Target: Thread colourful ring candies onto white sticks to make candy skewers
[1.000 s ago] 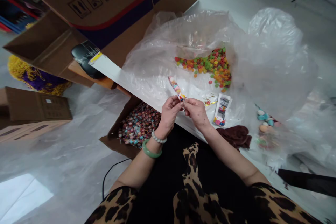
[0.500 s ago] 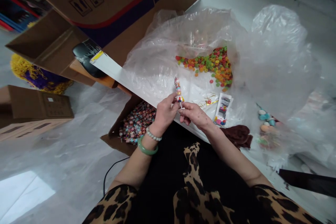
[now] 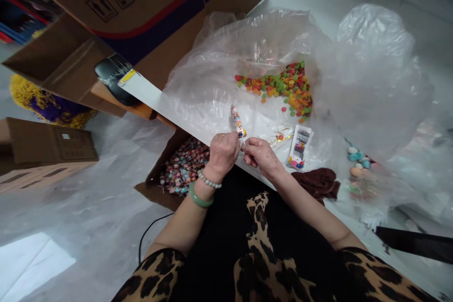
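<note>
A wrapped candy skewer (image 3: 236, 119), its clear printed wrapper filled with colourful sweets, points up and away from me above the table edge. My left hand (image 3: 224, 153), wearing a beaded bracelet and a green bangle, is closed around the wrapper's lower end. Thumb and fingers of my right hand (image 3: 261, 155) pinch together at the short white stick below it; fingers partly cover the stick. Right of my hands lie gold twist ties (image 3: 282, 137) and a flat stack of printed wrappers (image 3: 300, 147). Loose ring-shaped gummies (image 3: 290, 88) sit beyond them on plastic.
Below the table's left edge stands an open carton of wrapped candies (image 3: 186, 163). A large cardboard box (image 3: 170, 33) rises at the back left. Clear plastic sheeting (image 3: 371, 80) spreads across the right. A brown cloth (image 3: 316, 183) lies near my right forearm.
My left hand has turned, its knuckles now up and its fingers curled round the wrapper's base. The candy skewer has tilted slightly left. My right hand stays nearly in place.
</note>
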Demonstrator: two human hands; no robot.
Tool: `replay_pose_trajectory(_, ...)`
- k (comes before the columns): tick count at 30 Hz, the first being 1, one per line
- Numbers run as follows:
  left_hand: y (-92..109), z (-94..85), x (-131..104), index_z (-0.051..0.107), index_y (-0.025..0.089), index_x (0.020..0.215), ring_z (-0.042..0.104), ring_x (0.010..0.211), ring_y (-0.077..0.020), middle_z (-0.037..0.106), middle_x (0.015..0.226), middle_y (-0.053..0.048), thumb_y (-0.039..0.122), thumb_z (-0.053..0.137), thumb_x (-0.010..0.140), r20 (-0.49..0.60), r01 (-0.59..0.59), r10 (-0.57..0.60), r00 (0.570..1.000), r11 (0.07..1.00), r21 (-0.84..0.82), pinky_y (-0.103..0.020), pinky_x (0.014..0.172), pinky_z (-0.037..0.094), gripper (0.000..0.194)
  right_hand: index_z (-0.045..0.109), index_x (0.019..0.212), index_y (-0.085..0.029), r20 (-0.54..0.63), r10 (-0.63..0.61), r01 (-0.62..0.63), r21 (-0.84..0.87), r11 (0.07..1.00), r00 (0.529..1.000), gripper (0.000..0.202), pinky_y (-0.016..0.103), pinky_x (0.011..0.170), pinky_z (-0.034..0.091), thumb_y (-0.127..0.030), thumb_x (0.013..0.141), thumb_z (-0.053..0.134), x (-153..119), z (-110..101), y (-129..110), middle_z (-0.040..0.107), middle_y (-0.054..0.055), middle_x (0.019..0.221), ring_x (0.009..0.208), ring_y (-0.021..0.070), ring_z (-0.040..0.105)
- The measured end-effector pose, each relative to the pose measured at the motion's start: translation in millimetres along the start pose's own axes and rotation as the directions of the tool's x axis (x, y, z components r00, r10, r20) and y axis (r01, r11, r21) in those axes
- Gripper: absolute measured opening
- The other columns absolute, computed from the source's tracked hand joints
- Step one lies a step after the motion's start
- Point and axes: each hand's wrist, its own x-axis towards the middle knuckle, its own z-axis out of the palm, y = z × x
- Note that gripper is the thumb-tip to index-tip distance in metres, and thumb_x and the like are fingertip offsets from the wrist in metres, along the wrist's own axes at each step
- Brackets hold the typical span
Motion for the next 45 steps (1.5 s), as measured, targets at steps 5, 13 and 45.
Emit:
replay_pose_trajectory(5, 10.2, -0.5, -2.0, 0.058, 0.019, 0.076, 0.051, 0.063, -0.0161, 0.056, 0.065, -0.002, 0.024, 0.051, 0.086, 0.008, 0.273, -0.304, 0.952, 0.843, -0.463, -0.030, 0.064, 0.036, 0.013, 0.048, 0.064, -0.022, -0.054, -0.037, 0.031, -0.104, 0.994, 0.998, 0.020, 0.022, 0.038, 0.024, -0.036, 0.076, 0.055, 6.7, 1.3, 9.7, 0.048, -0.007, 0.039, 0.033, 0.0080, 0.033)
replay_pose_trajectory(13, 14.1, 8.3, -3.6, 0.049, 0.021, 0.076, 0.047, 0.065, -0.0105, 0.049, 0.069, 0.004, 0.032, 0.058, 0.083, 0.290, 0.479, -0.478, 0.829, 0.339, -0.810, -0.023, 0.064, 0.040, 0.016, 0.064, 0.083, -0.022, -0.067, -0.367, 0.108, -0.893, 0.437, 0.928, 0.027, 0.026, 0.061, 0.030, -0.035, 0.093, 0.043, 1.3, 2.7, 10.5, 0.068, 0.003, 0.071, 0.067, 0.0165, 0.060)
replay_pose_trajectory(45, 9.3, -1.8, 2.6, 0.055, 0.020, 0.072, 0.049, 0.053, -0.0202, 0.055, 0.055, -0.005, 0.023, 0.042, 0.091, 0.089, 0.231, -0.236, 0.968, 0.971, 0.058, -0.034, 0.065, 0.033, 0.024, 0.062, 0.101, -0.021, -0.038, -0.319, 0.045, -0.967, 0.249, 0.947, 0.027, 0.028, 0.058, 0.029, -0.027, 0.096, 0.036, -0.5, 11.3, 4.2, 0.073, 0.009, 0.078, 0.074, 0.0231, 0.068)
